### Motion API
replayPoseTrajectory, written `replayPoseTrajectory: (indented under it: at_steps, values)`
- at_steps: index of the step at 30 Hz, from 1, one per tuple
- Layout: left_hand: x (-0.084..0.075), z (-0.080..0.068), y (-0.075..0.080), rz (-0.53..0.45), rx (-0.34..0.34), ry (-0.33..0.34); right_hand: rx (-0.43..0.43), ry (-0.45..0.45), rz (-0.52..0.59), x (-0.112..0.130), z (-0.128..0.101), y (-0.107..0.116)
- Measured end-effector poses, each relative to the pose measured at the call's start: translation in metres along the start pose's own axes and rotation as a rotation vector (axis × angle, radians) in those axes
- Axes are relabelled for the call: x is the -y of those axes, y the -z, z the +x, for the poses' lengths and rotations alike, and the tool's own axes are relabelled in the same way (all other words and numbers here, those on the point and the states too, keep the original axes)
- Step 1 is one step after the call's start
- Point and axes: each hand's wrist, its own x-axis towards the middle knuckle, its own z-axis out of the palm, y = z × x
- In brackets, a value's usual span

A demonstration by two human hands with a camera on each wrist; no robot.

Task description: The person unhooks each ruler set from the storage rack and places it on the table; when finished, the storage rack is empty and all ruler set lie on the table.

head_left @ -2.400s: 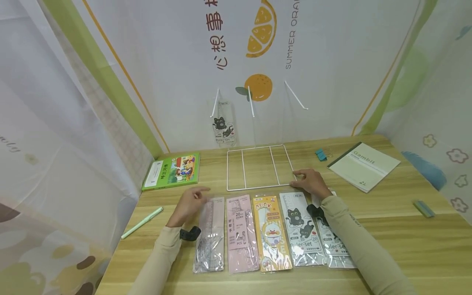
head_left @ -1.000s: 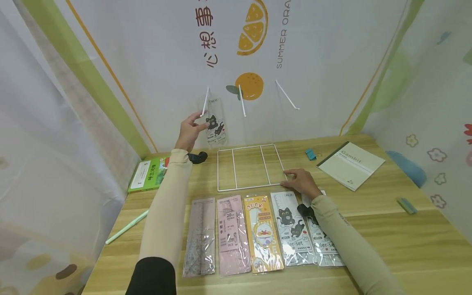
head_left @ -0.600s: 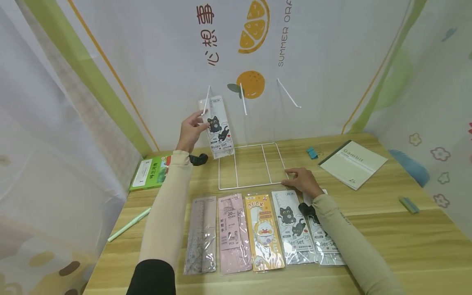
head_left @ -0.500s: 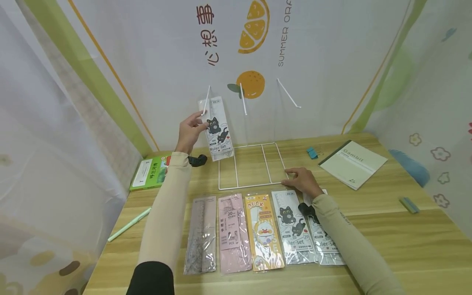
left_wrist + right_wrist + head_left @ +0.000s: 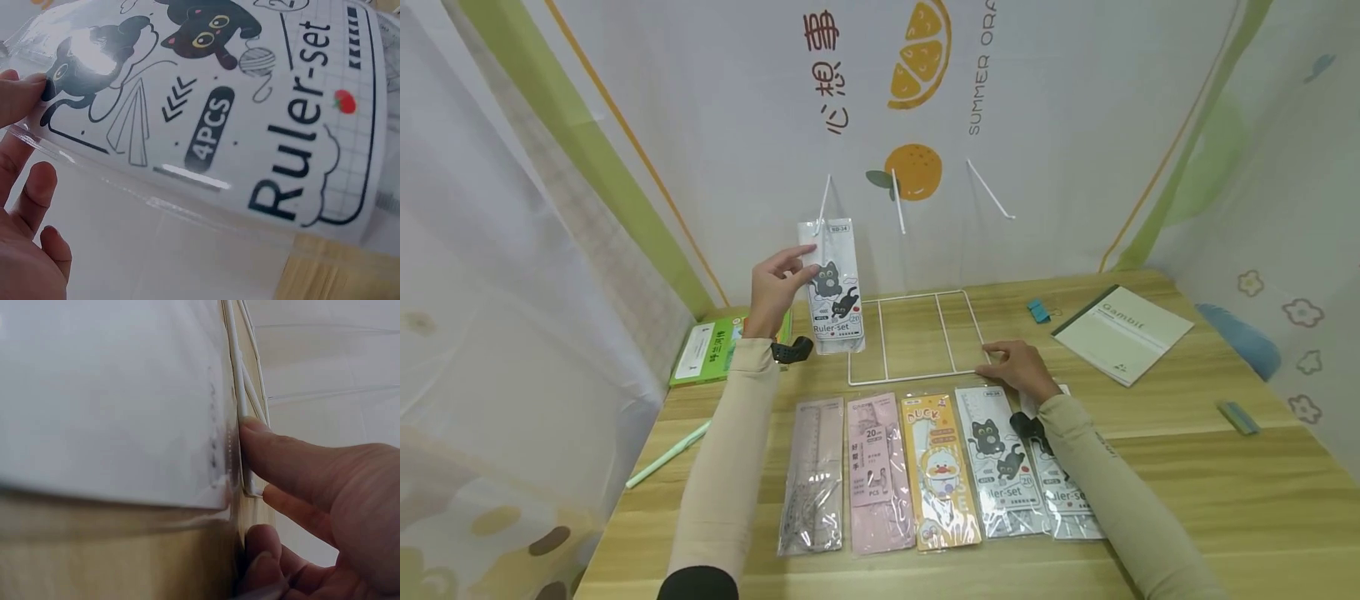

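Note:
My left hand (image 5: 772, 286) pinches a clear ruler-set pack with black cats (image 5: 832, 285) by its left edge and holds it upright above the table, in front of the white wire rack's left hook (image 5: 824, 204). In the left wrist view the ruler-set pack (image 5: 237, 119) fills the frame, with my fingertips (image 5: 19, 94) on its edge. My right hand (image 5: 1017, 367) rests on the front right corner of the white wire rack base (image 5: 917, 337); the right wrist view shows its fingers (image 5: 281, 465) pressing on the wire (image 5: 236, 400).
Several ruler packs (image 5: 925, 471) lie in a row near the table's front. A green book (image 5: 715, 350) and a green pen (image 5: 667, 454) lie at left. A grey notebook (image 5: 1123, 333), blue clip (image 5: 1039, 311) and small eraser (image 5: 1238, 417) lie at right.
My left hand rose from the table to the pack hanging on the left hook, took hold of it and drew it off toward me and downward. The right hand stayed on the rack.

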Motion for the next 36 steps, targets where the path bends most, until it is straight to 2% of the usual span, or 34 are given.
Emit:
replayPoseTrajectory:
  at_steps: [8,18,27,31,36]
  values:
    - [-0.006,-0.027,0.009,-0.079,0.066,-0.053,0.005,-0.010,-0.014,0.001,-0.001,0.002]
    - [-0.029,-0.058,0.021,-0.090,0.124,-0.024,0.024,-0.001,0.009,-0.004,0.000,0.002]
    - [-0.047,-0.077,0.030,-0.220,0.131,-0.015,0.029,0.000,0.014,-0.002,-0.002,0.001]
    - [-0.044,-0.094,0.041,-0.241,0.141,0.043,0.033,-0.003,0.012,0.001,-0.003,0.000]
    - [-0.025,-0.121,0.062,-0.169,0.171,0.210,0.025,-0.001,0.011,0.002,-0.002,0.001]
